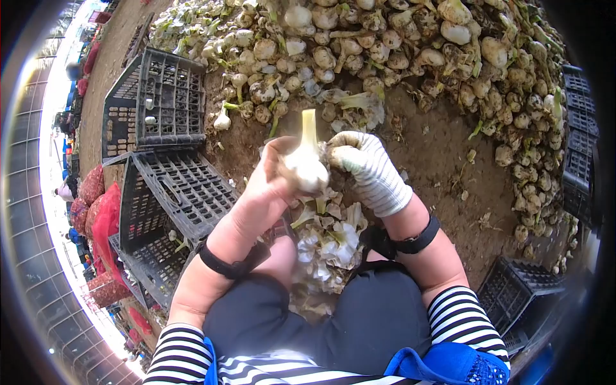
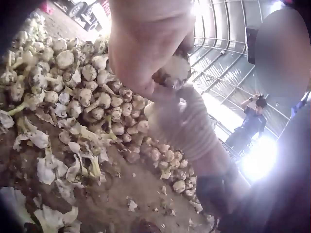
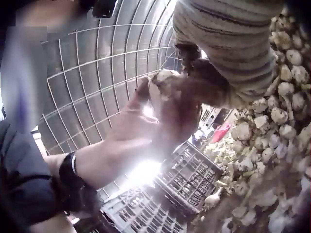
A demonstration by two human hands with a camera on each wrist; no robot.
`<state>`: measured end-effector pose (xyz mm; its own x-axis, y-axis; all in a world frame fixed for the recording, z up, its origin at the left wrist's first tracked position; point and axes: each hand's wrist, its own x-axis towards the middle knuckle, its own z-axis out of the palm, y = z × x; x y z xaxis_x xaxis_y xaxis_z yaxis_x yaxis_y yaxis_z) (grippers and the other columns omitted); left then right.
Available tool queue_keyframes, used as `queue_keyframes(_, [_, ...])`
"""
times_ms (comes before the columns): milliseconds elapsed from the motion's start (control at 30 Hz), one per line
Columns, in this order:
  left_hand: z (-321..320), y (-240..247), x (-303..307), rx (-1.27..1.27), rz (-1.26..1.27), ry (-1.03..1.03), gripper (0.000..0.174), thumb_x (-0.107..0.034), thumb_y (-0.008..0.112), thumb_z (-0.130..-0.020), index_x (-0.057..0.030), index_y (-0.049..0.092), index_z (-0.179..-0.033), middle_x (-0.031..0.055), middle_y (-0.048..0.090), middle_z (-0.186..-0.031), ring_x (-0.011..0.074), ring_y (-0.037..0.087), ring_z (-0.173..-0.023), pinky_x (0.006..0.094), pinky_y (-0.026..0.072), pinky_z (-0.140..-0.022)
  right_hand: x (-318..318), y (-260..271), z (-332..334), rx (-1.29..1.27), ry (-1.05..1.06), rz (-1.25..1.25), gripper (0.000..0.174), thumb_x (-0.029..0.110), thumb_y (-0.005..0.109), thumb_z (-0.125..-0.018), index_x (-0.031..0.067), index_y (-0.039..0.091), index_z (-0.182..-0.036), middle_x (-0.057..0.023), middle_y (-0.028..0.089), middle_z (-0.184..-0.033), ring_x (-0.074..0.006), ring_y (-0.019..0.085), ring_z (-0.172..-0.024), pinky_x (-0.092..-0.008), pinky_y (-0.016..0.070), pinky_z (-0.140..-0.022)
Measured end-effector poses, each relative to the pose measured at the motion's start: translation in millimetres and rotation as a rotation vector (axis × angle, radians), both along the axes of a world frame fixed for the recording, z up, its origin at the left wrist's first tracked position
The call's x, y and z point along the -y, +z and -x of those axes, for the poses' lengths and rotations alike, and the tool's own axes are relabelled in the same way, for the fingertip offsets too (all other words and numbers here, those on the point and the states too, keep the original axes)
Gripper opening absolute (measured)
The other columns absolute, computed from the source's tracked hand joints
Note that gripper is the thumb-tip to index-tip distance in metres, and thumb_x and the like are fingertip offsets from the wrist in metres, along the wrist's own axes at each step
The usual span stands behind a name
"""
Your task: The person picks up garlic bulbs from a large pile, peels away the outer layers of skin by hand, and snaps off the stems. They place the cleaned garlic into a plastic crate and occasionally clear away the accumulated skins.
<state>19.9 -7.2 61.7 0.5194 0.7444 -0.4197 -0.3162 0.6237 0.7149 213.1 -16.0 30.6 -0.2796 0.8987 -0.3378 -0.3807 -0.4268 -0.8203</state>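
A white garlic bulb [image 1: 307, 168] with a short cut stem stands upright before me, held in my bare left hand [image 1: 263, 186]. The left fingers and thumb wrap its left side and underside. My right hand [image 1: 372, 172], in a striped knit glove, has its fingers curled and pinches at the bulb's right side near the stem. In the right wrist view the gloved fingertips are dark with dirt and meet the bulb [image 3: 165, 90], partly hiding it. Peeled garlic skins [image 1: 330, 247] lie heaped on the ground below, between my legs.
A large pile of unpeeled garlic [image 1: 385, 51] spreads across the ground ahead and to the right. Black plastic crates [image 1: 170, 96] stand at the left, another crate [image 1: 520, 289] at the right. Red mesh sacks [image 1: 106, 224] lie beyond the left crates. A person [image 2: 250, 119] appears in the left wrist view.
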Motion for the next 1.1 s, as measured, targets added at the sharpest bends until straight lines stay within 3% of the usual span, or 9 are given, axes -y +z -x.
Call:
queue_keyframes(33, [2, 1, -3, -0.011, -0.011, -0.001, 0.072, -0.023, 0.072, -0.075, -0.0096, 0.027, -0.13, 0.0138, 0.049, -0.117, 0.0279, 0.057, -0.102, 0.0442, 0.0511, -0.084, 1, -1, 0, -0.147, -0.029, 0.071, 0.027, 0.016, 0.058, -0.077, -0.0051, 0.063, -0.093, -0.0043, 0.064, -0.08, -0.0086, 0.055, -0.069, -0.0254, 0.0467, -0.061])
queue_keyframes(300, [7, -9, 1, -0.18, -0.184, -0.084, 0.071, -0.018, 0.081, -0.066, -0.0089, 0.035, -0.119, 0.0105, 0.054, -0.109, 0.0214, 0.057, -0.101, 0.0376, 0.0495, -0.086, -6, 0, 1, 0.031, 0.11, -0.099, 0.032, 0.02, 0.059, -0.079, -0.0045, 0.063, -0.1, -0.0037, 0.064, -0.081, -0.0081, 0.057, -0.072, -0.0246, 0.0479, -0.064])
queue_keyframes(367, [7, -11, 4, -0.182, -0.245, -0.096, 0.062, -0.019, 0.077, -0.072, -0.0071, 0.037, -0.118, 0.0104, 0.055, -0.107, 0.0206, 0.058, -0.1, 0.0374, 0.0494, -0.085, -4, -4, 7, 0.039, 0.063, -0.095, 0.031, 0.019, 0.058, -0.079, -0.0045, 0.064, -0.099, -0.0035, 0.064, -0.079, -0.0081, 0.057, -0.07, -0.0245, 0.048, -0.063])
queue_keyframes(467, [7, -13, 6, 0.035, 0.087, -0.005, 0.048, -0.038, 0.055, -0.088, -0.0048, 0.043, -0.121, 0.0145, 0.055, -0.113, 0.0283, 0.059, -0.099, 0.0434, 0.0489, -0.085, 2, -13, 12, 0.029, -0.057, -0.121, 0.03, 0.015, 0.056, -0.078, -0.0039, 0.063, -0.101, -0.0033, 0.064, -0.081, -0.0076, 0.057, -0.073, -0.0242, 0.0486, -0.065])
queue_keyframes(567, [1, -6, 1, 0.216, 0.285, -0.023, 0.053, -0.039, 0.055, -0.088, -0.004, 0.041, -0.125, 0.0142, 0.057, -0.109, 0.0287, 0.058, -0.1, 0.0421, 0.0506, -0.083, 5, -12, 17, -0.163, -0.16, -0.05, 0.034, 0.012, 0.055, -0.077, -0.0025, 0.06, -0.108, -0.0034, 0.064, -0.091, -0.0081, 0.058, -0.082, -0.024, 0.0483, -0.07])
queue_keyframes(700, [-4, -19, 9, 0.073, 0.129, 0.013, 0.065, -0.054, 0.043, -0.088, -0.0051, 0.038, -0.131, 0.0188, 0.053, -0.12, 0.0356, 0.057, -0.103, 0.0478, 0.0497, -0.086, 5, 1, 24, -0.444, -0.124, 0.063, 0.034, 0.023, 0.059, -0.088, 0.0, 0.057, -0.113, -0.0023, 0.062, -0.099, -0.009, 0.058, -0.087, -0.0225, 0.047, -0.075])
queue_keyframes(833, [-3, -12, -1, 0.388, 0.437, 0.004, 0.063, -0.058, 0.037, -0.09, -0.0062, 0.047, -0.126, 0.0189, 0.06, -0.109, 0.0351, 0.064, -0.087, 0.0411, 0.0571, -0.068, 10, -2, 22, -0.203, -0.148, -0.046, 0.036, 0.031, 0.058, -0.09, 0.0043, 0.058, -0.114, -0.002, 0.062, -0.098, -0.0074, 0.056, -0.088, -0.0223, 0.0469, -0.074])
queue_keyframes(1033, [-6, -4, -5, 0.265, 0.527, 0.098, 0.063, -0.061, 0.035, -0.089, -0.007, 0.054, -0.114, 0.0176, 0.065, -0.086, 0.0274, 0.066, -0.064, 0.0295, 0.0559, -0.049, 10, -10, 10, -0.111, -0.08, -0.293, 0.036, 0.022, 0.056, -0.092, 0.0011, 0.054, -0.12, -0.0016, 0.063, -0.1, -0.0068, 0.054, -0.088, -0.0236, 0.0459, -0.079])
queue_keyframes(1100, [-8, 1, -5, 0.285, 0.617, 0.142, 0.061, -0.061, 0.036, -0.089, -0.0074, 0.056, -0.111, 0.0159, 0.065, -0.082, 0.027, 0.064, -0.059, 0.0299, 0.0556, -0.047, 9, -2, 0, 0.166, 0.068, -0.418, 0.033, 0.017, 0.057, -0.09, 0.0008, 0.055, -0.119, -0.0017, 0.064, -0.099, -0.0067, 0.054, -0.09, -0.024, 0.0453, -0.081])
